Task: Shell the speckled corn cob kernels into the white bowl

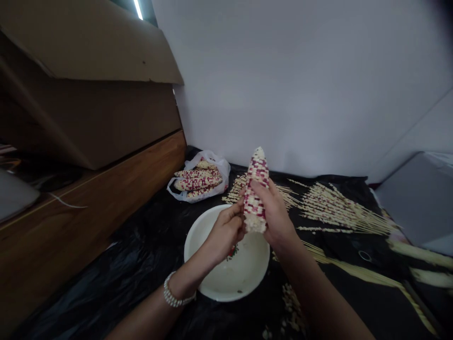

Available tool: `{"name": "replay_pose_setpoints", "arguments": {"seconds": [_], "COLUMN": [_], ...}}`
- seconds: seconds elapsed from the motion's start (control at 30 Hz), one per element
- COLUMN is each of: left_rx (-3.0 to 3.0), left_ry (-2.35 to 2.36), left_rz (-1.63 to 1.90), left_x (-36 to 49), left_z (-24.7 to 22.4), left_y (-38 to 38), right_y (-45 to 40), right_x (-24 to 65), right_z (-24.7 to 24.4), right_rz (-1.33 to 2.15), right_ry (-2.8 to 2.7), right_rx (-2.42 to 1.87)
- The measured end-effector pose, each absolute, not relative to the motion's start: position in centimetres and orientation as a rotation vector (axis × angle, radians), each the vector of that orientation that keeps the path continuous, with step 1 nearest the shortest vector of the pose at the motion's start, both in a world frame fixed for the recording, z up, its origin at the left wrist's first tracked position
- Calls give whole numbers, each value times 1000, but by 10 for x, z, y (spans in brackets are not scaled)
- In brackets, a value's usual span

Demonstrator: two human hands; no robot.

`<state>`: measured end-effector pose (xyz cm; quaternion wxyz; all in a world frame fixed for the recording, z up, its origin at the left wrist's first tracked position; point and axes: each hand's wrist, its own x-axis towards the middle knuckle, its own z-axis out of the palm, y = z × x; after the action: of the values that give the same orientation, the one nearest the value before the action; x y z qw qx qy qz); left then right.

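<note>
Near the middle of the frame, above the rim of a white bowl (226,278), a red-and-cream corn cob (256,198) stands nearly upright between both hands. The right hand (276,212) is clamped on its side, thumb across the kernels; the left hand (224,231) has its fingers bent close together against the cob's other side. To the upper left of the bowl, a plastic bag (224,170) holds more cobs (198,183). At the right of the frame, kernel-threaded skewers (329,205) lie on black sheeting (141,255).
</note>
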<state>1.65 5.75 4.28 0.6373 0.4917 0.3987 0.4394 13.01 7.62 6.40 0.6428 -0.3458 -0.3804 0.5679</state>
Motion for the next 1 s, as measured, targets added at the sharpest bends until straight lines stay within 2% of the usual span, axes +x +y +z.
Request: {"name": "replay_pose_setpoints", "arguments": {"seconds": [0.2,0.6,1.0], "left_rx": [944,1117,1095], "left_ry": [726,785,745], "left_rz": [888,848,908], "left_x": [14,15,27], "left_z": [56,50,41], "left_y": [55,50,43], "right_y": [82,75,76], "right_x": [137,136,133], "right_z": [71,71,73], "right_rz": [1535,1303,1238], "right_ry": [-746,-729,-742], "right_rx": [-652,-531,-667]}}
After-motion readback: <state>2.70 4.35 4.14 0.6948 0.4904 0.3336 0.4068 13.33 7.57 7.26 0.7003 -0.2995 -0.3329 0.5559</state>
